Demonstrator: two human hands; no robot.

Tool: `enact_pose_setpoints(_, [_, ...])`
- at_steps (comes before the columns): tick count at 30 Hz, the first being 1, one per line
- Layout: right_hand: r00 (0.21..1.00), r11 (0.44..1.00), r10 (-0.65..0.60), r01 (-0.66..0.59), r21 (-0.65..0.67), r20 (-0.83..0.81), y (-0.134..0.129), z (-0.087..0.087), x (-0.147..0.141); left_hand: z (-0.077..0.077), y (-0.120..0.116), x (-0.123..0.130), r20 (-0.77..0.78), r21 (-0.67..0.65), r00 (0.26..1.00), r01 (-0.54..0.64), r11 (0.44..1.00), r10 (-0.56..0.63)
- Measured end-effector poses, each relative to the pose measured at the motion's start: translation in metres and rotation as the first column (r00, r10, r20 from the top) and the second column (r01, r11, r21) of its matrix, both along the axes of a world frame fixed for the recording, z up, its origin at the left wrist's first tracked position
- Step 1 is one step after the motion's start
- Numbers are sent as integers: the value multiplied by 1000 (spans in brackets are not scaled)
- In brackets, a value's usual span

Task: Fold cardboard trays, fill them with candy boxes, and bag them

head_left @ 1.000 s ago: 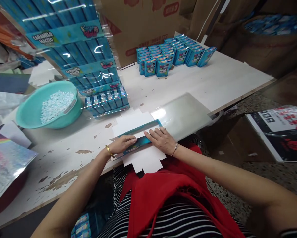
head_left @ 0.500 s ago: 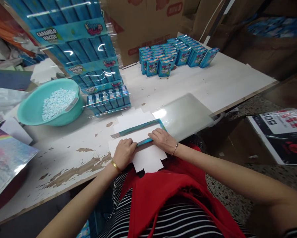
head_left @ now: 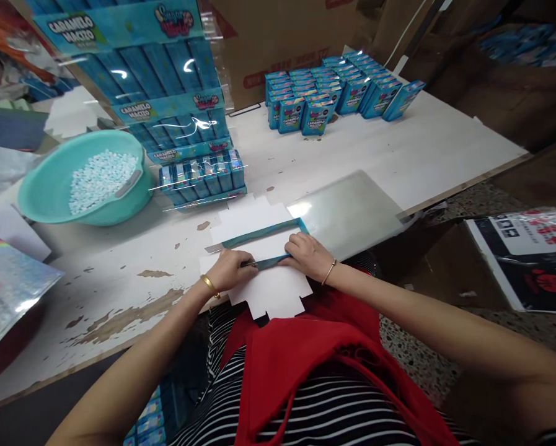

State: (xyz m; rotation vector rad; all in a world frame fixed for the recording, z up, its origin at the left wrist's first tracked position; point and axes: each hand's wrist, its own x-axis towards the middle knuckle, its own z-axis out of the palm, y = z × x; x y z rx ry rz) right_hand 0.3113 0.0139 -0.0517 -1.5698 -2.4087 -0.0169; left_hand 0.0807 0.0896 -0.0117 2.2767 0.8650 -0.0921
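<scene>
A shallow tray with blue walls and a white inside [head_left: 263,244] lies at the table's front edge, on top of flat white card cutouts [head_left: 273,291]. My left hand [head_left: 231,269] is closed at the tray's near left corner, fingers and thumb pinching the blue wall. At the near right part of the same wall, my right hand [head_left: 307,255] grips with its fingers over the inside and its thumb outside. Beyond the tray, another part of the white cutouts [head_left: 254,214] sticks out. A clear plastic sheet [head_left: 352,214] lies to the right of the tray.
A turquoise basin [head_left: 40,192] with small white pieces stands at the left. Behind the tray rise stacked, plastic-wrapped blue display packs [head_left: 166,68]. Rows of small blue boxes [head_left: 317,118] stand farther back. An open cardboard box [head_left: 449,266] is on the right, below table level.
My left hand has shifted slightly left and now pinches the tray's near left corner. My right thumb has come to the outside of the near wall. The head view has shifted a little.
</scene>
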Motion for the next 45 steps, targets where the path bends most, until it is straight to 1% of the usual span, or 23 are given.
enact_pose_setpoints(2, [998,999,19,-21,-34,-58,1,2,1,0,2,-1,13,-52,1000,-8,999,9])
enact_pose_setpoints(4, [993,998,18,-25,-57,-119,0,4,1,-1,-1,-1,48,-60,998,-49,997,52])
enact_pose_setpoints(7, [985,997,9,-22,-71,-174,-2,6,0,-3,-11,-1,98,-7,988,-121,993,121])
enact_pose_setpoints(10, [978,994,12,-34,-105,-208,-2,5,0,-4,-15,1,84,24,987,-138,990,136])
enact_pose_setpoints(12, [976,989,4,-36,-141,-217,0,5,0,-3,-9,1,60,-2,994,-97,995,97])
enact_pose_setpoints(14, [977,983,-7,-32,-179,-211,2,5,1,-1,0,1,46,-69,998,-36,997,39])
enact_pose_setpoints(16, [980,976,-17,-27,-216,-198,5,7,1,2,11,0,53,-154,998,29,988,-21])
enact_pose_setpoints(18, [983,966,-18,-30,-256,-184,8,9,0,4,18,1,47,-211,996,80,974,-72])
enact_pose_setpoints(20, [984,955,-11,-42,-294,-176,9,11,-1,4,21,4,14,-200,994,110,974,-109])
enact_pose_setpoints(22, [986,949,-1,-53,-310,-170,9,12,-1,3,18,8,-47,-112,992,113,987,-119])
enact_pose_setpoints(24, [987,955,29,-73,-286,-156,8,13,-2,2,11,12,-101,7,991,94,996,-92])
enact_pose_setpoints(26, [987,972,67,-97,-215,-143,6,12,-2,2,0,14,-116,85,993,44,995,-34])
enact_pose_setpoints(28, [987,989,87,-102,-110,-134,7,13,-1,1,-13,14,-68,93,997,-42,995,48])
enact_pose_setpoints(31, [992,997,79,-79,9,-99,10,16,-1,-1,-30,22,76,52,979,-195,979,191])
enact_pose_setpoints(33, [996,997,69,-67,30,-59,10,21,-1,-3,-34,31,159,54,960,-243,969,232])
enact_pose_setpoints(34, [997,998,57,-56,33,-42,8,24,-2,-3,-34,35,194,77,956,-239,968,220])
enact_pose_setpoints(36, [999,999,20,-19,40,-26,-2,29,-4,1,-26,38,258,182,954,-203,962,153])
enact_pose_setpoints(37, [1000,999,5,-4,38,-24,-8,31,-7,5,-20,34,277,263,955,-182,947,106])
enact_pose_setpoints(38, [1000,999,2,-1,34,-24,-16,32,-11,11,-11,27,275,353,960,-161,921,63])
enact_pose_setpoints(40, [999,999,34,-33,25,-36,-30,29,-25,21,7,6,198,506,980,-95,857,-9])
enact_pose_setpoints(41, [997,998,59,-58,24,-47,-35,26,-33,25,15,-7,131,545,991,-36,838,-42])
enact_pose_setpoints(43, [993,995,96,-93,33,-76,-39,17,-49,28,27,-31,-15,540,988,140,830,-157])
enact_pose_setpoints(45, [989,994,103,-100,33,-105,-38,9,-58,25,31,-47,-125,465,947,320,825,-297])
